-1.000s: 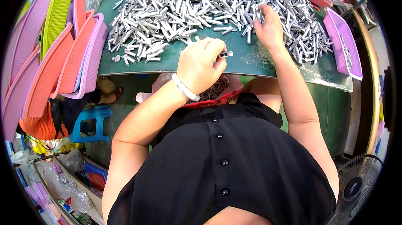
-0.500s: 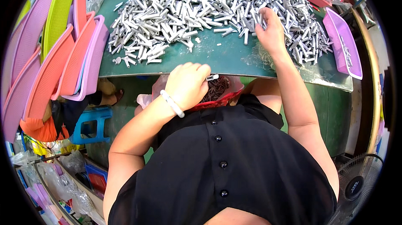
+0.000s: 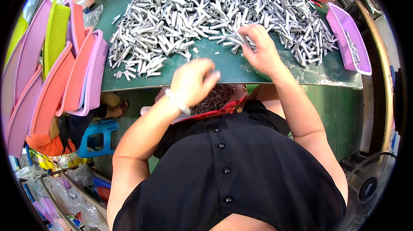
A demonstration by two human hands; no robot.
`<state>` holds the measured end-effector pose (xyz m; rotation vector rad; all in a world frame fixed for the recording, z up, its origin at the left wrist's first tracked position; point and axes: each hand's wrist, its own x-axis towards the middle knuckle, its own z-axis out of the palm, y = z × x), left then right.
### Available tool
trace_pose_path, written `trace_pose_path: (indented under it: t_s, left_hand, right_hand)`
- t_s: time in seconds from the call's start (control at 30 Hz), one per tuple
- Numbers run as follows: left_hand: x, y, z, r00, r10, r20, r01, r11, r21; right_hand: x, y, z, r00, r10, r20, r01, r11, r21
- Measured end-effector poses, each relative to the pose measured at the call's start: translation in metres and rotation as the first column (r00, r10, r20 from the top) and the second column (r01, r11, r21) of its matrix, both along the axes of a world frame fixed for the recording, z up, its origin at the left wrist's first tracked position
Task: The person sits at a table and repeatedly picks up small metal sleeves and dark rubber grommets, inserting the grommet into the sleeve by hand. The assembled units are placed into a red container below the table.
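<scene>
I see the left hand (image 3: 193,80) blurred at the near edge of the table (image 3: 232,65), with a pale bracelet (image 3: 177,102) at its wrist. It is loosely half-open, fingers bent and thumb standing off from them; I cannot tell whether anything sits in its palm. From my view it overlaps the red bag (image 3: 223,110), which sits below the table's edge, in front of the black top (image 3: 254,162), with dark pieces (image 3: 219,97) heaped inside.

The right hand (image 3: 261,52) is palm-inward at the near side of the pile, thumb and forefinger apart, fingertips among the grey tubes (image 3: 206,7). Whether it grips one I cannot tell. The tubes spread in a broad, jumbled heap across the green table, and I make out small white scraps (image 3: 195,50) just in front of it, between the two hands.

On my right, a purple basket (image 3: 365,56) stands tilted at the table's side with a few tubes in it, and a fan (image 3: 368,188) is lower down. On my left I have a stack of coloured baskets (image 3: 53,93) and, below them, a blue stool (image 3: 101,138).
</scene>
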<state>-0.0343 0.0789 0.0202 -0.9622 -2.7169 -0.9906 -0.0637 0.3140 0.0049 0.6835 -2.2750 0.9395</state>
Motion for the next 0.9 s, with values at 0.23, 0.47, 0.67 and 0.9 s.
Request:
trace_pose_path:
  t_s: [0.23,0.47,0.67,0.9]
  left_hand:
    - [-0.098,0.068,0.015,0.997,0.062,-0.035,-0.061,0.998,0.020]
    - [-0.140,0.118,0.025,0.920,-0.140,0.366,0.252,0.926,-0.281]
    - [-0.132,0.141,0.033,0.962,-0.220,0.159,0.270,0.699,-0.662]
    - [-0.111,0.127,0.041,0.955,-0.295,0.040,0.257,0.747,-0.613]
  right_hand:
    - [0.012,-0.007,0.000,0.995,0.068,-0.076,-0.047,0.968,0.248]
    - [0.019,0.003,-0.007,0.996,0.030,-0.089,-0.009,0.974,0.227]
    - [0.026,0.012,-0.017,0.996,0.017,-0.089,0.004,0.974,0.228]
    - [0.027,0.014,-0.018,0.997,0.036,-0.062,-0.022,0.975,0.220]
